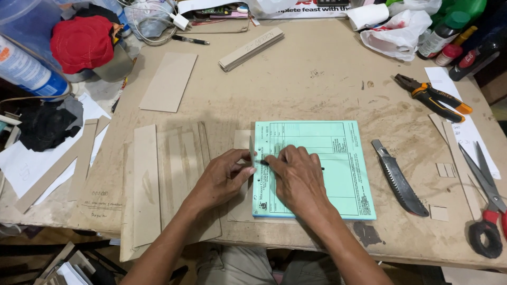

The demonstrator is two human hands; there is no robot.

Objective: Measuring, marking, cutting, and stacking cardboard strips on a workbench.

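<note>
While the right hand (298, 177) pinches a thin dark pen (264, 163) on the green pad (327, 163) at the middle of the desk (317, 79), its grip is shut tight on the pen. The left hand (224, 177) lies bent, fingers together, pressing a cardboard strip (251, 150) along the pad's left edge. If that strip slides, I think the line could go crooked
</note>
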